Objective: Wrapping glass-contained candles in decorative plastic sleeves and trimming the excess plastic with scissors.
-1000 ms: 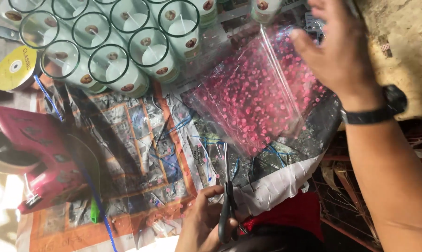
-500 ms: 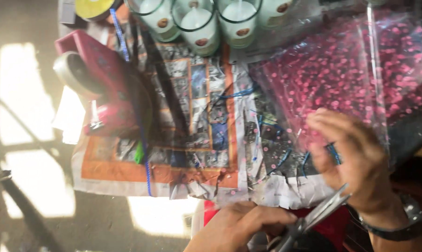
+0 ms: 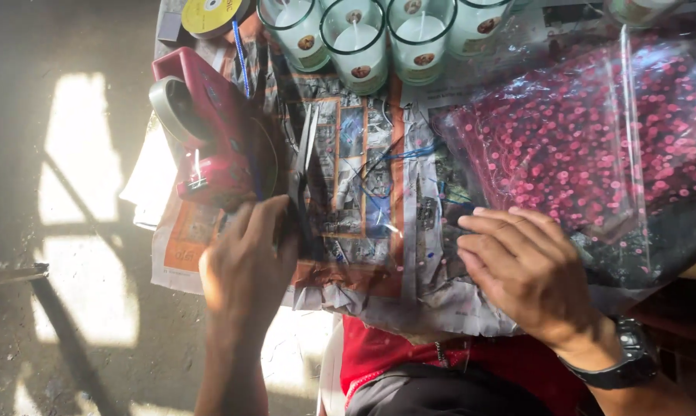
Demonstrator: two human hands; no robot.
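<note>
scissors (image 3: 303, 179) now out on the newspaper (image 3: 379, 192)

left hand (image 3: 244, 270) has carried them up from the lap, fingers closed on the handles (blades shut, beside the red tape dispenser (image 3: 202, 139)); right hand (image 3: 529, 270) has dropped flat, fingers together, onto the pink-dotted plastic bag (image 3: 587, 131).

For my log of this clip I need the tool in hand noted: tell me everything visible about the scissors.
The scissors look dark and metallic, with long slim blades pointing up the picture toward the glass candles. The blades look nearly closed, the tips only slightly apart. They lie over the newspaper covering the table, just right of the red tape dispenser. The left hand covers the handles, so their shape and colour cannot be told. The right hand rests apart, on the newspaper.
</note>
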